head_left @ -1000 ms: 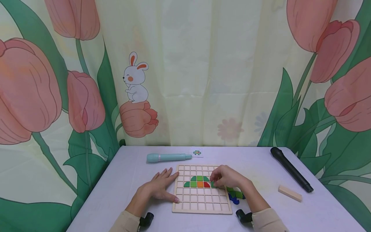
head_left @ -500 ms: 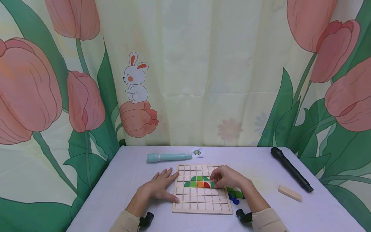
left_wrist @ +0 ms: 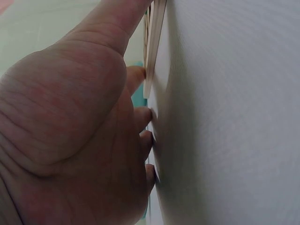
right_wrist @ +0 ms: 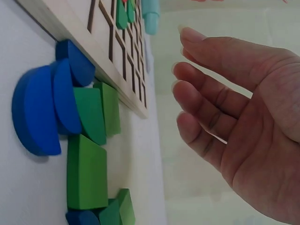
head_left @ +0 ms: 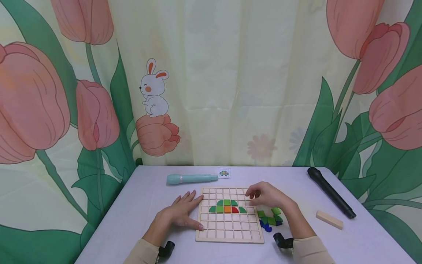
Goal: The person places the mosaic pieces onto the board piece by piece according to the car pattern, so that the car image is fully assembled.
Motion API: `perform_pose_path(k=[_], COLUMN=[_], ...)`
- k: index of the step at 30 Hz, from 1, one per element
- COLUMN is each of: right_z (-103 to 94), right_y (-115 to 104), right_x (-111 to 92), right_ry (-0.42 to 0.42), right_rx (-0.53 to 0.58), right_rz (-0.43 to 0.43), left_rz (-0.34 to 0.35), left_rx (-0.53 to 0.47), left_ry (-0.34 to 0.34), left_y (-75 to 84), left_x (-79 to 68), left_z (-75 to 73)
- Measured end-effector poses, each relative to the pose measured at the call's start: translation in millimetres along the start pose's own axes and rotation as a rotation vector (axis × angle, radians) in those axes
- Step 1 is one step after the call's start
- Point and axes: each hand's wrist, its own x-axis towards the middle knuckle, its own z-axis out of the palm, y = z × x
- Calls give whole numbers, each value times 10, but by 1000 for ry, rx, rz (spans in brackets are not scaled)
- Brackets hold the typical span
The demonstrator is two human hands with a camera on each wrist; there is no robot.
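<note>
A wooden grid board [head_left: 229,234] lies on the table, with green, orange and red blocks [head_left: 227,209] set in two rows of its cells. My left hand [head_left: 182,213] rests at its left side, fingers spread, the thumb on the frame's edge; the left wrist view shows the thumb along the wooden edge. Over the board's right side hovers my right hand [head_left: 268,195], fingers loosely bent and nothing between them. Beside the board's right edge lies a loose pile of green blocks [right_wrist: 87,173] and blue rounded blocks [right_wrist: 37,110], close below the right hand.
Behind the board lie a light teal pen-like tube [head_left: 191,178] and a small pattern card [head_left: 224,173]. To the right are a wooden strip [head_left: 329,220] and a black microphone-shaped stick [head_left: 331,192]. A printed curtain [head_left: 217,91] hangs beyond the table.
My right hand has let go of the dark green block at the right end of the lower row and moved up and right. The left hand stays in place.
</note>
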Motion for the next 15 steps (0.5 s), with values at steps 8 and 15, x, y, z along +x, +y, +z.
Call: perform_pose_path(k=[8, 15], right_z=[-111, -210], right_y=[89, 192], right_x=[-43, -124], right_ry=[-2, -10], right_rx=[17, 7], right_rz=[25, 40], left_rz=[3, 11], left_rx=[1, 1], left_ry=[1, 6], left_y=[26, 28], left_x=[-12, -23], left_z=[-7, 2])
